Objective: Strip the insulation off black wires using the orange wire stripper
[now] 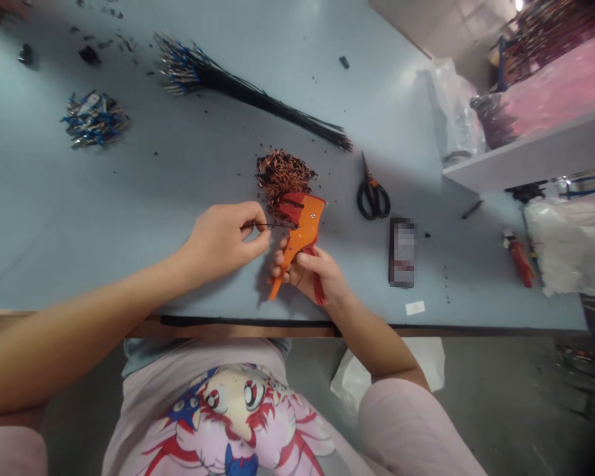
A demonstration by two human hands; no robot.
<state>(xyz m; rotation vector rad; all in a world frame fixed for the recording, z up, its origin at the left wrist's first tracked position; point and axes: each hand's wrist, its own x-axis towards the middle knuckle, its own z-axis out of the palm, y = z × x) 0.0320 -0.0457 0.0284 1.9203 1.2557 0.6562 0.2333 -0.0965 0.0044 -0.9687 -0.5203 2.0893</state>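
My right hand (pixel 313 272) grips the handles of an orange wire stripper (pixel 303 230), its red jaw pointing away from me. My left hand (pixel 225 239) pinches a thin black wire (pixel 276 226) and holds its end in the stripper's jaw. Just beyond the tool lies a heap of stripped copper and black scraps (pixel 281 174). Both hands rest low over the grey-blue table (pixel 129 198), near its front edge.
A long bundle of black wires with blue terminals (pixel 238 89) lies across the far middle. A pile of blue terminals (pixel 93 119) sits far left. Black scissors (pixel 373 193), a dark phone-like block (pixel 402 252) and a red tool (pixel 520 261) lie right. A shelf (pixel 530 155) overhangs the right.
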